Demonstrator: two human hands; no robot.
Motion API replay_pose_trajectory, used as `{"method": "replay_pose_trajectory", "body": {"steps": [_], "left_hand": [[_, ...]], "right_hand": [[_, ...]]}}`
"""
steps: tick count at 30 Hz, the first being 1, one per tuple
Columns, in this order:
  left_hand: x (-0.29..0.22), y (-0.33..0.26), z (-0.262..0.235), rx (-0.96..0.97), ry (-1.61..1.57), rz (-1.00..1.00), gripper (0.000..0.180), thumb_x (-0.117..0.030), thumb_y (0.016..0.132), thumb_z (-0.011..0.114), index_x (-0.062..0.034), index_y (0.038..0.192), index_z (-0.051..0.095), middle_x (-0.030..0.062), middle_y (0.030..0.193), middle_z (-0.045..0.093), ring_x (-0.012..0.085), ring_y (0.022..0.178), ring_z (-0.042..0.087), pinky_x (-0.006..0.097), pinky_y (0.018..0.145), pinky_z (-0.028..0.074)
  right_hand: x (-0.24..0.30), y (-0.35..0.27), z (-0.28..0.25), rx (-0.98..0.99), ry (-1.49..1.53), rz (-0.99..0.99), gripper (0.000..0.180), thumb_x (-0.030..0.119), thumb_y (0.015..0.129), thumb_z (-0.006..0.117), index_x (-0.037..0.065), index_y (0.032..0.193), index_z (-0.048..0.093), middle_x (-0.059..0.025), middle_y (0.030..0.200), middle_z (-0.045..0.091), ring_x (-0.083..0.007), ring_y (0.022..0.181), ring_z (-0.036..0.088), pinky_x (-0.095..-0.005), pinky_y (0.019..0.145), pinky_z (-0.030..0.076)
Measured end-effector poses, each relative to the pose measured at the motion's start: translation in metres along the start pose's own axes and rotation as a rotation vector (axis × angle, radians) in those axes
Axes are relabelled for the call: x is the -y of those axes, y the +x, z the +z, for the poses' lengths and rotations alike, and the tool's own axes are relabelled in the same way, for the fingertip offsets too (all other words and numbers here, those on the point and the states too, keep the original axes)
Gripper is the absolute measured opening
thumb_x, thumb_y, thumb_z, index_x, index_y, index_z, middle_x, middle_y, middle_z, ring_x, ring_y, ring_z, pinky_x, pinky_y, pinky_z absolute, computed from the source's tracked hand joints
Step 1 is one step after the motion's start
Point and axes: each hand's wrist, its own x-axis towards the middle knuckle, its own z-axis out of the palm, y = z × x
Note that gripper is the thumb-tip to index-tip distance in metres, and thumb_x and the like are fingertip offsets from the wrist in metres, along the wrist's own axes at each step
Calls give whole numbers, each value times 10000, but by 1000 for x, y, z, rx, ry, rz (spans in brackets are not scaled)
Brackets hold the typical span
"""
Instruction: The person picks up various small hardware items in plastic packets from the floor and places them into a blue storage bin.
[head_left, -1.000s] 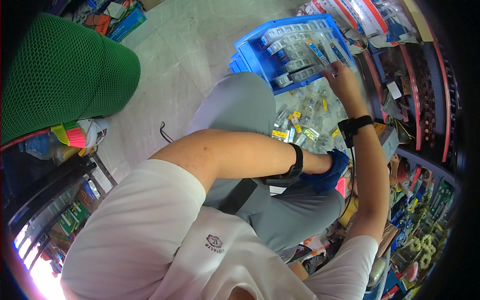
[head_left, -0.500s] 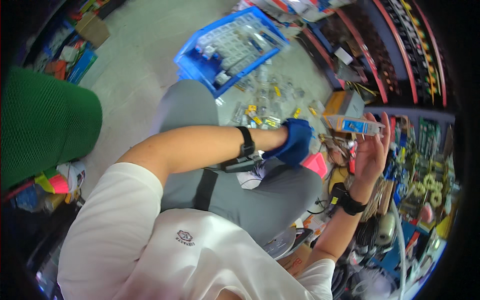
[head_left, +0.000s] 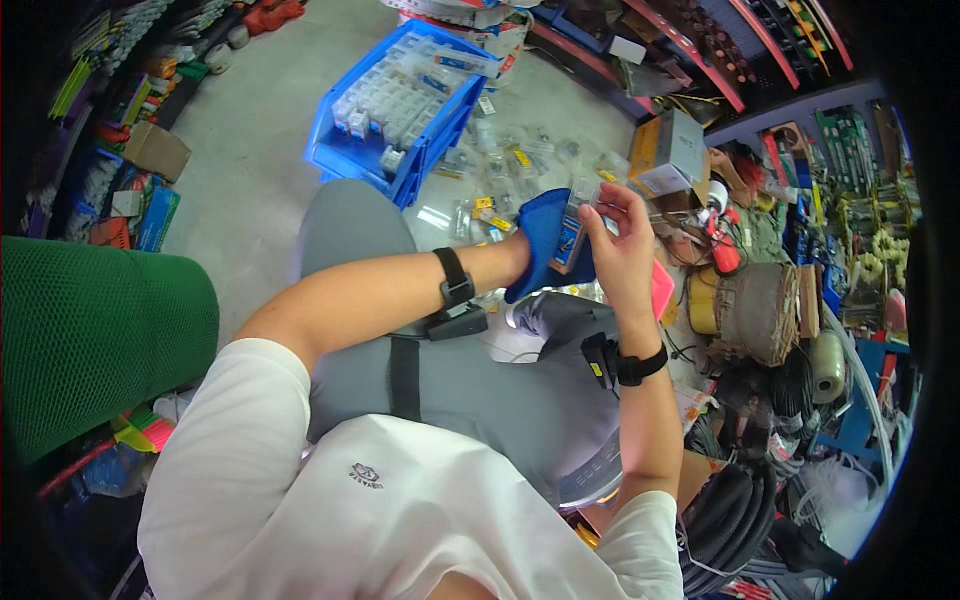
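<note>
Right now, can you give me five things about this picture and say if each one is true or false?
1. The right hand holds a clear package. True.
2. The blue cloth is over the right hand. False: the blue cloth is at the end of the left forearm.
3. The blue bin has clear boxes in it. True.
4. The mesh roll is red. False: the mesh roll is green.
5. Small packets lie on the floor. True.

We hold slim clear pack [head_left: 574, 226], blue label [head_left: 568, 241] toward near end, far end leaning slightly right. Our cloth [head_left: 538, 230]: dark blue, creased, showing left and right behind pack; contact between them unclear.
</note>
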Motion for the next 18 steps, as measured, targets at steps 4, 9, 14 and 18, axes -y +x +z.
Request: {"method": "replay_pose_trajectory", "body": {"steps": [4, 9, 14, 18], "left_hand": [[1, -3, -18, -250, -8, 11, 310, -287, 896, 317, -110, 830, 563, 65, 784, 603, 184, 635, 574, 308, 566, 475], [-26, 4, -22, 18, 52, 304, 183, -219, 858, 417, -129, 757, 539, 25, 645, 523, 160, 534, 516, 293, 463, 415], [-29, -24, 49, -79, -102, 10, 412, -331, 902, 307, 5, 887, 546, 175, 888, 570, 259, 818, 579, 358, 795, 481], [-20, -33, 51, -223, 8, 55, 420, -338, 900, 321, 11, 1003, 531, 159, 982, 564, 254, 916, 554, 354, 858, 444]], "right_hand": [[2, -1, 6, -41, -555, -287, 322, 41, 741, 657, -20, 1028, 524, -118, 1015, 508, -163, 859, 532, -228, 649, 473], [7, -22, 9, 108, -384, -34, 300, 50, 730, 656, 1, 1007, 553, -116, 910, 529, -171, 731, 542, -251, 605, 449], [7, -27, 7, 10, -530, -121, 250, 51, 751, 634, -25, 973, 547, -118, 847, 550, -192, 682, 560, -282, 642, 469], [6, -23, 11, -32, -437, -34, 301, 44, 755, 626, -37, 1027, 527, -146, 868, 552, -212, 717, 578, -294, 660, 475]]}}
